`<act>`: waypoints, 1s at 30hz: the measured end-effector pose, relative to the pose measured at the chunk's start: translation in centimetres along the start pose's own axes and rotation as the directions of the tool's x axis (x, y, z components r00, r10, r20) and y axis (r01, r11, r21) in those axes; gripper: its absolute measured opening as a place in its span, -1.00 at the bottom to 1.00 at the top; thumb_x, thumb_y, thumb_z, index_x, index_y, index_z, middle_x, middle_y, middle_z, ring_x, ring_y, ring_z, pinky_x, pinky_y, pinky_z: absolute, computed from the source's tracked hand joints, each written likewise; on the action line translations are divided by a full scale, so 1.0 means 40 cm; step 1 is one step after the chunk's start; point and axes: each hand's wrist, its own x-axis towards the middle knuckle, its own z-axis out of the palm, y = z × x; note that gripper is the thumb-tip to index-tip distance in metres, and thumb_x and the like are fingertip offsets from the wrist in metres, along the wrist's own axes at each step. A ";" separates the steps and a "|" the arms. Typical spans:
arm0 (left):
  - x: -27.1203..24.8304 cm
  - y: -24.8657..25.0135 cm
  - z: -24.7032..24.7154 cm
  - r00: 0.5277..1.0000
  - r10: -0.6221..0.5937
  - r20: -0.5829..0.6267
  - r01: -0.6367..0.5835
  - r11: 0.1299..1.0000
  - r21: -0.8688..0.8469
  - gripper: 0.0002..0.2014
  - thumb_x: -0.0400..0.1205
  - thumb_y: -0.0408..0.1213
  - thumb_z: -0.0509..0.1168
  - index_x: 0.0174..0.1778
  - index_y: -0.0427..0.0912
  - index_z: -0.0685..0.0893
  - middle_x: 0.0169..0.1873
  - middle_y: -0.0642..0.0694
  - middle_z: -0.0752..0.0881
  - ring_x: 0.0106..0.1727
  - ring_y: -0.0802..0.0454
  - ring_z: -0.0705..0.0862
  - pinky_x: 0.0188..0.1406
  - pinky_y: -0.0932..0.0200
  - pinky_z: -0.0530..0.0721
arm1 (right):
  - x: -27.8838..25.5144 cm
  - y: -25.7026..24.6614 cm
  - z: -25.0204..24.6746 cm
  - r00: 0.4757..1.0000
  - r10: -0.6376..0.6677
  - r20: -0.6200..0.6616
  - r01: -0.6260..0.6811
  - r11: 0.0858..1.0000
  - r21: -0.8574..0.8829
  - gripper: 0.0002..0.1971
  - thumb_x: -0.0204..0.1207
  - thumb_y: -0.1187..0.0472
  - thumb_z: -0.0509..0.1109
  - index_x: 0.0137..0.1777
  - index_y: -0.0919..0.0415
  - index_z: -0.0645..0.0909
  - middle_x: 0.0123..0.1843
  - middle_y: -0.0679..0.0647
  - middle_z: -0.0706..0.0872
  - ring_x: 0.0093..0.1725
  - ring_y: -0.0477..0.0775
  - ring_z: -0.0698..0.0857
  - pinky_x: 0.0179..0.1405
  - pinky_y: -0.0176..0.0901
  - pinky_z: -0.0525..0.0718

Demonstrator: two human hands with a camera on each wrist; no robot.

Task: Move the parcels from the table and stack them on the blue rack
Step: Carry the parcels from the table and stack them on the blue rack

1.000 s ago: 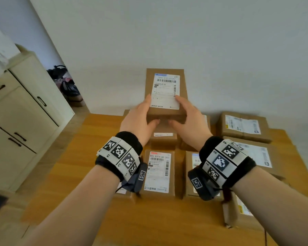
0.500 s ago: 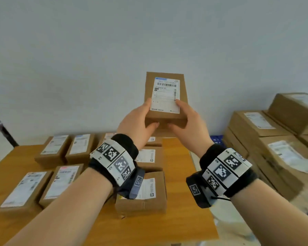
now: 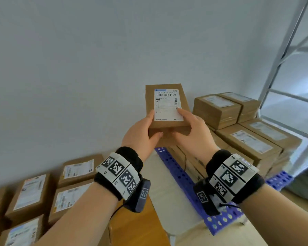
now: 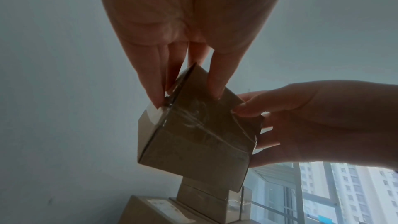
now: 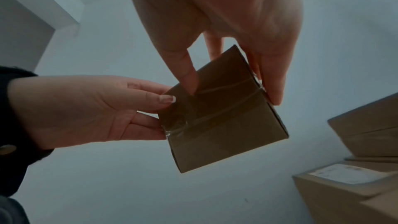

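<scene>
- Grey wall [image 3: 78,68] behind; wooden table [image 3: 135,226] lower left with parcels on table [image 3: 75,174].
- Left hand [image 3: 140,137] and right hand [image 3: 194,134] both grip held parcel [image 3: 165,105], mid-air, centre.
- Brown carton, white barcode label, taped seams.
- Blue rack [image 3: 178,176] right, mostly hidden under stacked parcels [image 3: 247,139]; label text unreadable.

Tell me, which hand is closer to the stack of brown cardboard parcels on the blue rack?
Right. The right hand grips the held brown cardboard parcel on the side facing the stacked parcels; the left hand grips the far side.
</scene>
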 end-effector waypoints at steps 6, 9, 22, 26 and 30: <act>0.121 0.062 0.167 0.993 -0.053 0.104 0.052 0.999 0.013 -0.28 0.63 -0.08 0.27 0.64 0.02 0.04 0.45 -0.03 0.46 0.38 0.01 0.50 0.37 0.00 0.52 | 0.091 0.145 -0.112 0.997 0.072 0.040 -0.069 0.996 -0.059 -0.34 0.51 0.17 0.40 0.59 -0.04 0.26 0.49 0.06 0.32 0.13 -0.19 0.35 -0.30 -0.72 0.35; 0.179 0.088 0.256 0.985 -0.130 0.115 0.129 0.991 0.021 -0.27 0.63 -0.08 0.27 0.65 -0.01 0.02 0.49 -0.04 0.42 0.41 0.01 0.48 0.38 0.15 0.47 | 0.172 0.227 -0.150 0.992 0.055 0.110 -0.047 0.996 -0.071 -0.34 0.50 0.17 0.40 0.59 -0.01 0.27 0.50 0.09 0.34 0.13 -0.15 0.38 -0.03 -0.54 0.35; 0.302 0.211 0.464 0.872 -0.487 0.042 0.459 0.846 0.271 -0.25 0.60 -0.02 0.30 0.62 -0.02 0.05 0.45 -0.10 0.43 0.39 -0.03 0.47 0.24 0.19 0.44 | 0.380 0.448 -0.249 0.832 -0.029 0.555 0.081 0.994 -0.071 -0.32 0.52 0.12 0.36 0.62 0.08 0.20 0.52 0.12 0.38 0.39 0.07 0.48 0.25 -0.28 0.42; 0.320 0.204 0.481 0.856 -0.512 0.077 0.473 0.834 0.286 -0.21 0.56 0.01 0.34 0.63 0.02 0.04 0.48 -0.14 0.33 0.43 -0.08 0.41 0.33 0.11 0.41 | 0.401 0.447 -0.302 0.835 -0.062 0.546 0.148 0.982 -0.116 -0.44 0.54 0.15 0.33 0.55 0.12 0.35 0.50 0.05 0.47 0.44 0.04 0.47 0.33 -0.20 0.43; 0.340 0.192 0.491 0.865 -0.487 0.124 0.458 0.865 0.206 -0.14 0.50 0.01 0.41 0.62 0.14 0.04 0.52 -0.11 0.24 0.46 -0.09 0.37 0.45 0.01 0.42 | 0.446 0.453 -0.357 0.924 -0.093 0.370 0.171 0.968 -0.185 -0.57 0.56 0.27 0.26 0.45 0.16 0.48 0.35 0.06 0.60 0.29 0.05 0.57 0.12 -0.33 0.45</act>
